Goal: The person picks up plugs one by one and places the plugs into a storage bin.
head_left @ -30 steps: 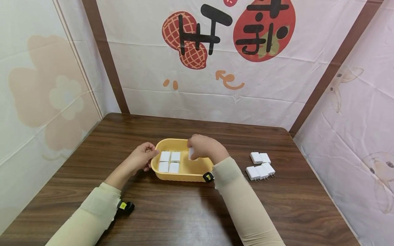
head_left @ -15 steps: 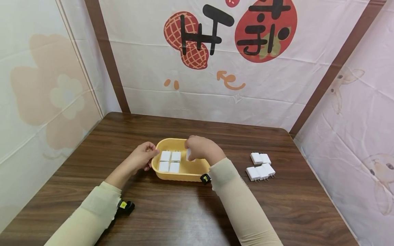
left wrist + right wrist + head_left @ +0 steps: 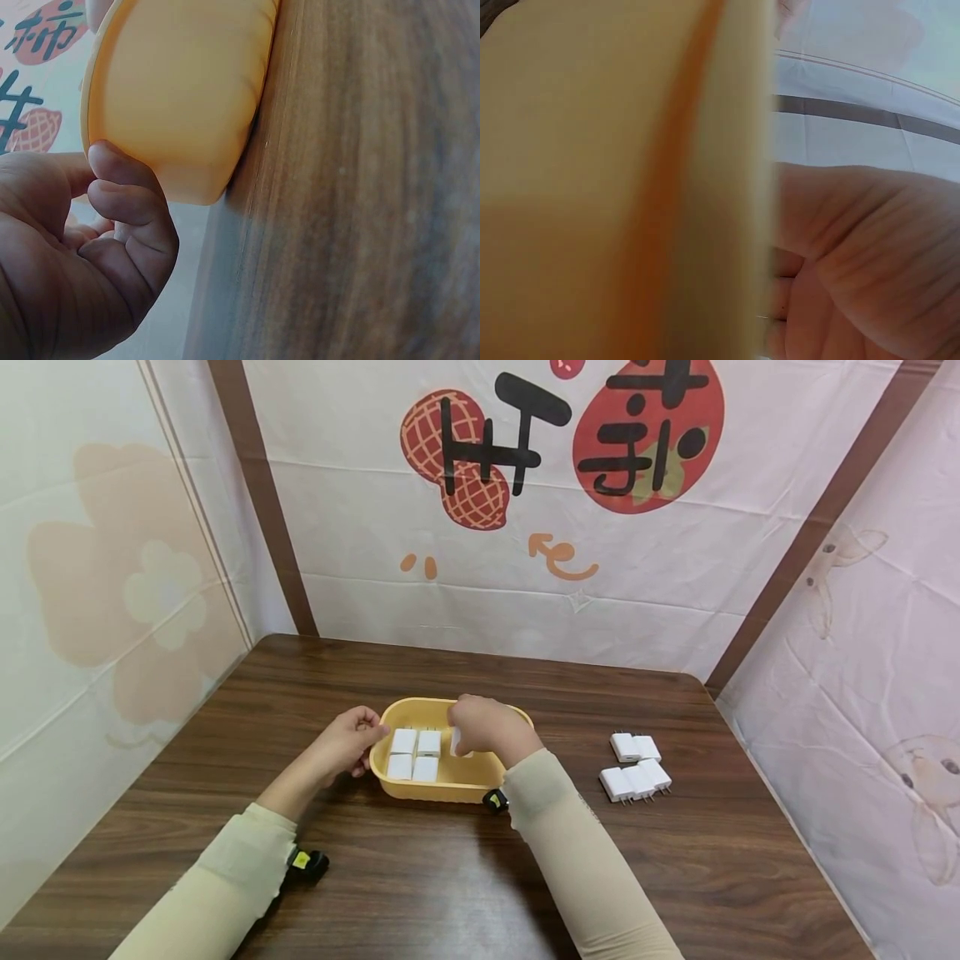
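My left hand pinches the left rim of a yellow plastic basket; in the left wrist view, thumb and curled fingers meet at the edge of the basket wall. Inside the basket's left half, several white plug chargers lie in two rows, prongs showing at the back row. Reaching into the basket from the right, my right hand holds another white charger low, just right of those rows. That charger is mostly covered by the fingers. The basket wall blocks much of the right wrist view.
To the right of the basket, several more white chargers lie in two groups on the dark wood table, metal prongs sticking out. A printed white cloth hangs behind the table and along both sides.
My right hand has shifted slightly left and lower inside the basket, carrying the charger closer to the ones lying there. The left hand stays on the rim.
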### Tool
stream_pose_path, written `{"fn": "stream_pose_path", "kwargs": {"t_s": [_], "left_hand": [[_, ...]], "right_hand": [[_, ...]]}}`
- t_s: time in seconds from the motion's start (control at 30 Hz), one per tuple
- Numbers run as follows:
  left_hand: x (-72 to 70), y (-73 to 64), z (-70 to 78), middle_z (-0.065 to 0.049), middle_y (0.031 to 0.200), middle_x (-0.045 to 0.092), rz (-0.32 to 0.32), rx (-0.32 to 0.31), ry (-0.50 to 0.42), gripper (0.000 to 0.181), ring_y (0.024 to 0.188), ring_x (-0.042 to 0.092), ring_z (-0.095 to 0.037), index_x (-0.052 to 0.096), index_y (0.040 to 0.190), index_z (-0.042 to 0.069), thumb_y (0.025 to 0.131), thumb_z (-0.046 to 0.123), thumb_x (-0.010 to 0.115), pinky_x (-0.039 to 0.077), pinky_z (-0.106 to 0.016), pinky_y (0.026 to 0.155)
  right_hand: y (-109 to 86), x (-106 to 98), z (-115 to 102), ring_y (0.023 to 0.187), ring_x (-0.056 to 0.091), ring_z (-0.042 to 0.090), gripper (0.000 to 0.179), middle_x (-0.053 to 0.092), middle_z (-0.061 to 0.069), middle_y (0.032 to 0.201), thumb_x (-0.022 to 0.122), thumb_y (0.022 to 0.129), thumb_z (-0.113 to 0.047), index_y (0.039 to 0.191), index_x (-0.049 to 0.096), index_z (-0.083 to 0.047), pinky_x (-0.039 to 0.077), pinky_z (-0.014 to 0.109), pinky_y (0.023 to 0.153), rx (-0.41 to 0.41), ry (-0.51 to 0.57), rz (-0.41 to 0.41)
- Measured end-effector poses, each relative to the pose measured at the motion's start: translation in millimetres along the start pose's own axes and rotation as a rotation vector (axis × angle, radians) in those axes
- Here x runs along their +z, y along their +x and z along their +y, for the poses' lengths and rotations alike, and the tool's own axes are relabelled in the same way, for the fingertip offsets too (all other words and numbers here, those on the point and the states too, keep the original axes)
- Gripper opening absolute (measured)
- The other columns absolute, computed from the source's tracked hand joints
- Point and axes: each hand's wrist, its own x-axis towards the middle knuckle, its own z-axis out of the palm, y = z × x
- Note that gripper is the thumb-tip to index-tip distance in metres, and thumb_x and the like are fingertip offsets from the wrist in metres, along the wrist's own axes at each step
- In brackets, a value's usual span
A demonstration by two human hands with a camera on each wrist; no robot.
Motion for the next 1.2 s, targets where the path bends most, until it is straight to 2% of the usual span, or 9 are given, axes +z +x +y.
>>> {"fn": "stream_pose_path", "kwargs": {"t_s": [0.33, 0.73, 0.8, 0.93, 1.03, 1.2], "left_hand": [[-0.6, 2.6, -2.5, -0.002, 0.064, 0.048, -0.014, 0.007, 0.006, 0.021, 0.051, 0.05, -0.014, 0.043, 0.113, -0.002, 0.108, 0.017, 0.051, 0.043, -0.027, 0.044], [-1.3, -0.4, -0.9, -0.002, 0.063, 0.048, -0.006, 0.006, -0.003, 0.025, 0.051, 0.05, -0.015, 0.044, 0.114, 0.0, 0.107, 0.022, 0.054, 0.043, -0.027, 0.044], [-0.8, -1.4, 1.1, -0.002, 0.062, 0.048, -0.004, 0.003, 0.002, 0.024, 0.051, 0.05, -0.015, 0.044, 0.114, -0.001, 0.107, 0.02, 0.053, 0.043, -0.027, 0.043], [1.6, -11.0, 15.7, -0.002, 0.062, 0.048, -0.002, -0.001, 0.005, 0.022, 0.051, 0.051, -0.015, 0.044, 0.112, -0.003, 0.107, 0.016, 0.053, 0.043, -0.027, 0.044], [2.7, -17.4, 23.5, -0.002, 0.062, 0.048, -0.013, 0.018, 0.004, 0.021, 0.051, 0.051, -0.015, 0.044, 0.111, -0.004, 0.107, 0.015, 0.053, 0.044, -0.027, 0.043], [0.9, -12.6, 16.5, -0.002, 0.063, 0.048, -0.01, 0.019, 0.005, 0.023, 0.051, 0.051, -0.015, 0.044, 0.113, -0.003, 0.107, 0.017, 0.053, 0.043, -0.027, 0.043]], "right_hand": [[6.4, 8.4, 2.1, 0.08, 0.049, 0.015, 0.015, 0.058, 0.0, 0.095, 0.077, 0.087, -0.011, 0.1, 0.071, -0.01, 0.043, 0.029, 0.069, -0.003, -0.012, -0.009], [9.7, 14.7, -2.6, 0.084, 0.052, 0.016, 0.016, 0.062, 0.002, 0.107, 0.077, 0.088, -0.01, 0.102, 0.07, -0.011, 0.047, 0.03, 0.074, -0.001, -0.03, 0.013], [10.1, 15.9, -2.6, 0.085, 0.052, 0.017, 0.015, 0.063, 0.002, 0.107, 0.076, 0.088, -0.01, 0.102, 0.071, -0.01, 0.047, 0.03, 0.075, -0.005, -0.038, 0.011], [11.4, 16.9, -2.1, 0.086, 0.053, 0.017, 0.015, 0.064, 0.002, 0.106, 0.076, 0.089, -0.011, 0.103, 0.072, -0.01, 0.048, 0.031, 0.079, -0.008, -0.057, 0.009], [12.5, 17.0, -2.5, 0.087, 0.053, 0.016, 0.014, 0.064, 0.001, 0.106, 0.075, 0.09, -0.012, 0.102, 0.071, -0.01, 0.049, 0.031, 0.08, -0.009, -0.062, 0.01], [14.8, 19.1, -3.1, 0.082, 0.05, 0.016, 0.01, 0.062, 0.001, 0.099, 0.074, 0.09, -0.01, 0.098, 0.07, -0.01, 0.045, 0.029, 0.075, -0.009, -0.05, 0.007]]}}
